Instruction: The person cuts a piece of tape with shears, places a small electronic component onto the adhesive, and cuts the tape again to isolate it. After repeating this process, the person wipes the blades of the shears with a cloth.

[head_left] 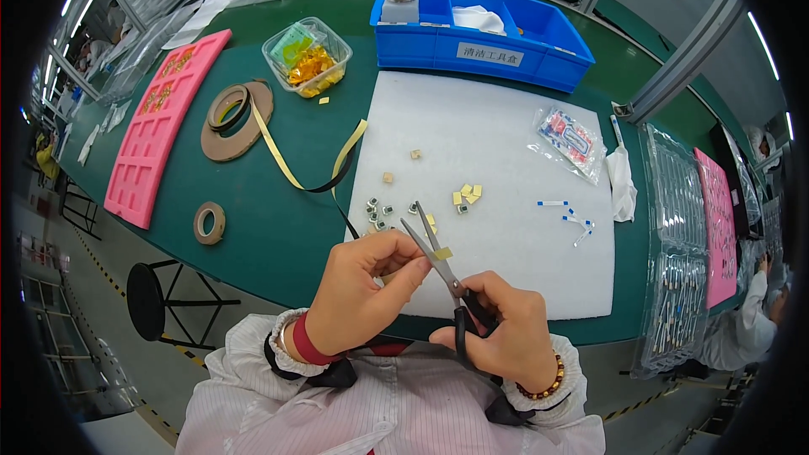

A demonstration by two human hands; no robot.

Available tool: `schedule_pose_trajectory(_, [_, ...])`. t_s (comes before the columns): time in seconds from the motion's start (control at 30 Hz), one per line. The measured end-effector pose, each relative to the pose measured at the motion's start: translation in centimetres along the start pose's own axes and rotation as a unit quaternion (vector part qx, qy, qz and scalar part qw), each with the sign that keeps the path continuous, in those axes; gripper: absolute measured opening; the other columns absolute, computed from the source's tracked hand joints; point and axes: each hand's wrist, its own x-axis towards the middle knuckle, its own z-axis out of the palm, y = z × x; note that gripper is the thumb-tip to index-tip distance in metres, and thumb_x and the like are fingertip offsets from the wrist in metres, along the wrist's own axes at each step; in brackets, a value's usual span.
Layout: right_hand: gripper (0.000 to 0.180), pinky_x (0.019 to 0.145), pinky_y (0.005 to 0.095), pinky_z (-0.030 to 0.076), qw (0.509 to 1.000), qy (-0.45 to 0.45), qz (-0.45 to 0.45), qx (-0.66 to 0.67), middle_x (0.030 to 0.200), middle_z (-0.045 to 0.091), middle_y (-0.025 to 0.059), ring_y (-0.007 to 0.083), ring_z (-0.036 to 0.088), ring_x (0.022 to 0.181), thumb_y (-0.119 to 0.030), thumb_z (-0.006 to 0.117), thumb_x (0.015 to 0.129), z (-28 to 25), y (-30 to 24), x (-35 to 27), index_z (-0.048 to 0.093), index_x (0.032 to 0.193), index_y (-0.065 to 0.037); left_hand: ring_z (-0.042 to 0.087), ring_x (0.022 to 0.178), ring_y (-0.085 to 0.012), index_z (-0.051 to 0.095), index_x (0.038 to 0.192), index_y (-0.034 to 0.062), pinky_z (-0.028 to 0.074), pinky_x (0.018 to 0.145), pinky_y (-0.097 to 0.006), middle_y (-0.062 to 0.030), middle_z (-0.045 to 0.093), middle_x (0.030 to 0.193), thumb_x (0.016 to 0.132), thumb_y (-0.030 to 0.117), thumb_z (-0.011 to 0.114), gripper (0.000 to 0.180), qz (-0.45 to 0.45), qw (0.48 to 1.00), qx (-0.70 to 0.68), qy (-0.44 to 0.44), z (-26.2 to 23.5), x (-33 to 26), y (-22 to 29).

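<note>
My right hand grips black-handled scissors, their blades parted and pointing up and away to the left. A small yellow tape end shows at the blades. Beside it, my left hand is pinched at the fingertips on the tape strip, which is mostly hidden by the hand. This yellow-and-black strip trails from a tape roll and runs down behind my left hand. Just beyond the hands, small metal-and-dark parts and cut yellow pieces lie on a white foam sheet.
A blue divided bin stands at the back, a clear tub of yellow film to its left. Pink trays flank both sides. Blue-and-white strips and a plastic packet lie on the foam's right. A tan roll sits at left.
</note>
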Motion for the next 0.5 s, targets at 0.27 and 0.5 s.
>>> schedule_pose_trajectory(0.27, [0.051,0.049,0.0254,0.038,1.0,0.002,-0.005,-0.003,0.058,0.053,-0.0031,0.0097,0.05,0.048,-0.039,0.097,0.074,0.0,-0.12,0.04,0.07,0.104,-0.007,0.064,0.076,-0.0064,0.072,0.102,-0.0073,0.051,0.068,-0.023,-0.0071,0.074,0.087,0.095,0.001,0.07,0.011,0.011,1.0,0.008,0.003,0.01,-0.05,0.03])
schedule_pose_trajectory(0.5, [0.05,0.049,0.0255,0.038,1.0,0.01,-0.016,-0.003,0.058,0.052,-0.0032,0.01,0.05,0.048,-0.039,0.096,0.075,0.2,0.21,-0.01,0.07,0.104,-0.008,0.063,0.075,-0.0063,0.071,0.101,-0.0072,0.05,0.067,-0.023,-0.0067,0.074,0.087,0.096,0.002,0.071,0.01,0.016,1.0,0.009,0.003,0.08,0.03,-0.13])
